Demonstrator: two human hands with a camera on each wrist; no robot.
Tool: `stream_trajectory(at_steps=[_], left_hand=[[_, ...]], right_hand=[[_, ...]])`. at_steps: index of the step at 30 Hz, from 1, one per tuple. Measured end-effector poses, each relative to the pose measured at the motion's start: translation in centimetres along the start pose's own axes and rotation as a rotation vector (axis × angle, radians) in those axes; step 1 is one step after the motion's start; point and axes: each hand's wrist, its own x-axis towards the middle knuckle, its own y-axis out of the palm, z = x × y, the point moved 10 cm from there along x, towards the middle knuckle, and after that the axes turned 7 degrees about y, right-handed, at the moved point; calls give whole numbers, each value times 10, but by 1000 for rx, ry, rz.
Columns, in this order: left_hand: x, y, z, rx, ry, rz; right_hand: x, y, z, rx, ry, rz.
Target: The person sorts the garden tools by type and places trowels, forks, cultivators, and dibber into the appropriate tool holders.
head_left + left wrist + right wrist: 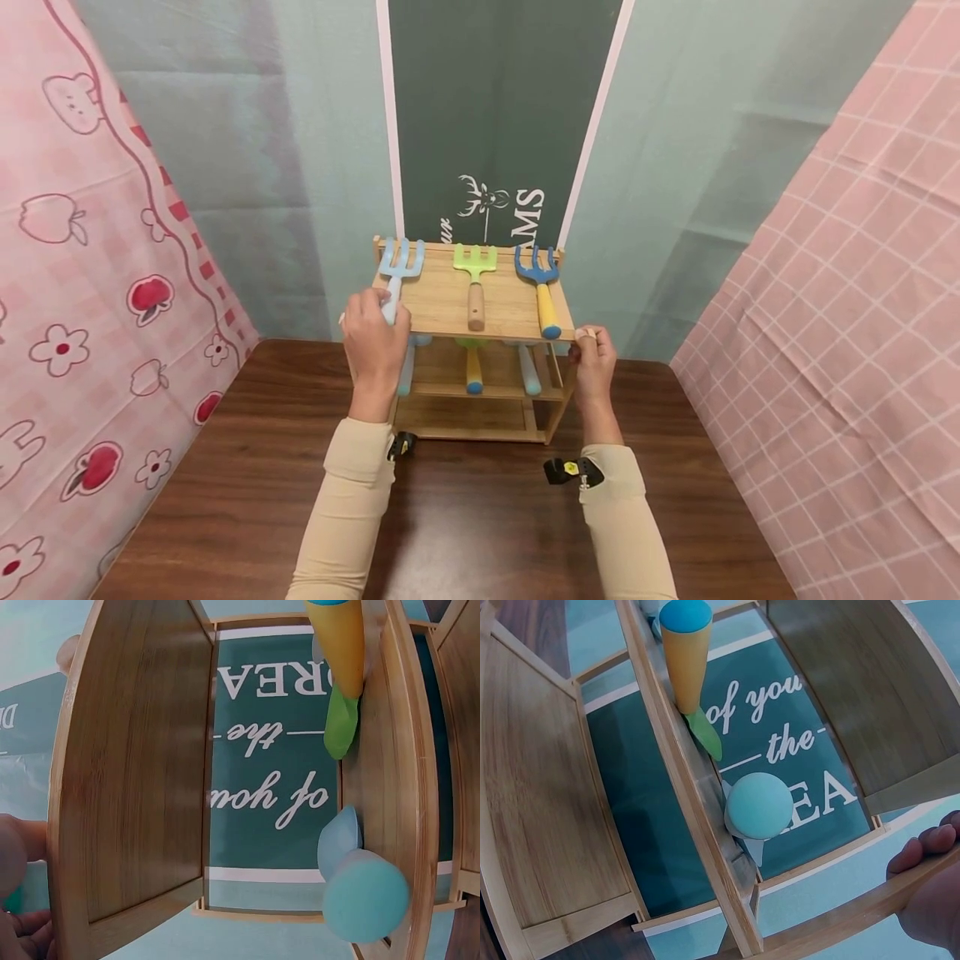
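Note:
A wooden three-tier shelf point(438, 312) stands on the table. My left hand point(375, 337) is at its front left corner, thumb and fingers around the handle of a light-blue garden hand fork point(402, 265) lying on the top board. To the right lie a green hand fork point(476, 287) with a wooden handle and a dark-blue hand fork point(546, 300) with a yellow handle. My right hand point(595, 358) pinches the top board's front right corner. On the middle tier are a yellow-handled tool point(341, 652) and two pale-blue-handled tools, one with a teal end point(759, 806); their heads are partly hidden.
The brown wooden table point(480, 525) extends in front of and beside the shelf. Behind hangs a teal cloth point(330, 167) with a dark green printed panel point(502, 100). Pink patterned cloths flank the left point(97, 333) and right point(840, 317). Each wrist wears a black strap.

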Motion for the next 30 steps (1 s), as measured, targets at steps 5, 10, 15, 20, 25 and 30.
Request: stream_trajectory(at_steps=[5,10,15,20,25,30], left_hand=[[4,1,0,44,-8,35],[6,2,5,62,-43,82],[5,1,10,57,-63,103],[1,-3,12,51,-57,96],[-5,-7,4,-5,13,84],[-19,-25,-11,-69,140,52]], right_hand=[[3,1,-3,22,-9,0],[3,5,-5,33,-7,7],[2,9,-6,38,7,11],[0,10,-10,29,25,11],[-5,3,-12,41,-1,-1],[-17,-11,-17,7,-5,-66]])
